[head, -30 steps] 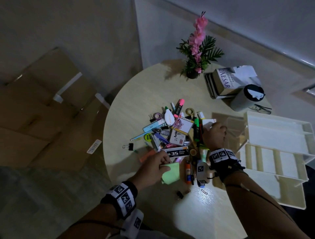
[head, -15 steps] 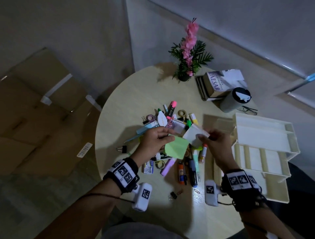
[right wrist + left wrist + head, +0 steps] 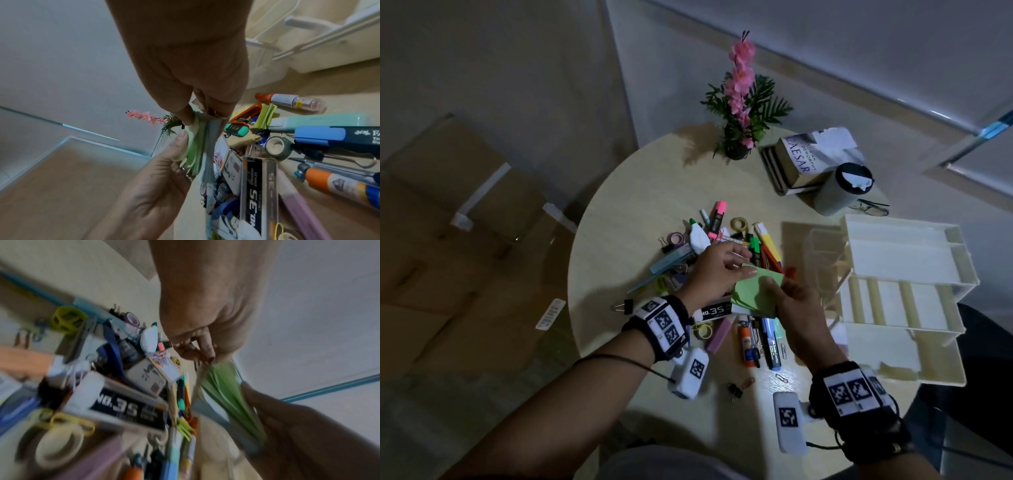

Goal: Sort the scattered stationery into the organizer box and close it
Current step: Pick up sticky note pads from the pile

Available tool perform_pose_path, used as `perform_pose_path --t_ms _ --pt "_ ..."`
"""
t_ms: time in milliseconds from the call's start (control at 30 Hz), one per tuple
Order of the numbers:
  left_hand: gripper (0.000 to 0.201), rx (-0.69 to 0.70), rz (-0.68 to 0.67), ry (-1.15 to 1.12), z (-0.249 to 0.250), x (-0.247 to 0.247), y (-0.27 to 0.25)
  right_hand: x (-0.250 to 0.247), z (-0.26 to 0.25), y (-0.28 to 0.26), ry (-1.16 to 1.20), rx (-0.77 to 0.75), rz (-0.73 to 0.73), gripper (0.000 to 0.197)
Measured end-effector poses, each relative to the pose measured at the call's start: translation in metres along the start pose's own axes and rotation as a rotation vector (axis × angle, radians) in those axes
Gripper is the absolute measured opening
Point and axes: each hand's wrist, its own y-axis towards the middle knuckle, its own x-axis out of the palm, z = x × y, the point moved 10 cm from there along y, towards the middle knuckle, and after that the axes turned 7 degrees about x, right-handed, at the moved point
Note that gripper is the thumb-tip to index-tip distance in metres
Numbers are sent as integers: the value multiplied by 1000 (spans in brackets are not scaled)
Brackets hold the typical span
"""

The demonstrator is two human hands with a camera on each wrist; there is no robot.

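Note:
Above the pile of scattered stationery, a green sticky-note pad (image 3: 756, 291) (image 3: 226, 394) (image 3: 195, 151) is held between both hands. My left hand (image 3: 746, 264) (image 3: 197, 352) pinches its far edge with thumb and fingers. My right hand (image 3: 774, 288) (image 3: 201, 110) grips its near edge, thumb on top. A pale pad lies stacked against the green one. The white organizer box (image 3: 904, 263) (image 3: 308, 48) stands open at the right, its tiered trays spread out. A "No.35" staples box (image 3: 714, 311) (image 3: 123, 407) lies under my hands.
Pens, markers, tape rolls, clips and a glue stick (image 3: 746, 342) cover the round table's (image 3: 637, 212) middle. A potted pink flower (image 3: 739, 113), stacked books (image 3: 801, 161), a lidded cup (image 3: 842, 188) and glasses (image 3: 873, 207) stand at the back. Cardboard boxes (image 3: 465, 240) lie on the floor, left.
My left hand lifted the green pad off the table and my right hand lifted a white pad from the pile. The two pads have been brought together between both hands.

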Motion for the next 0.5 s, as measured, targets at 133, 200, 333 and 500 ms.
perform_pose_path --t_ms 133,200,333,500 --pt "23 44 -95 391 3 -21 43 -19 8 2 40 7 74 20" --pt "31 49 -169 675 -1 -25 61 -26 6 -3 74 -13 81 20" --pt "39 59 -422 1041 -9 -7 77 -42 9 -13 76 -36 118 17" --pt "59 38 -604 1184 -11 10 83 -61 19 -22 125 -8 192 17"
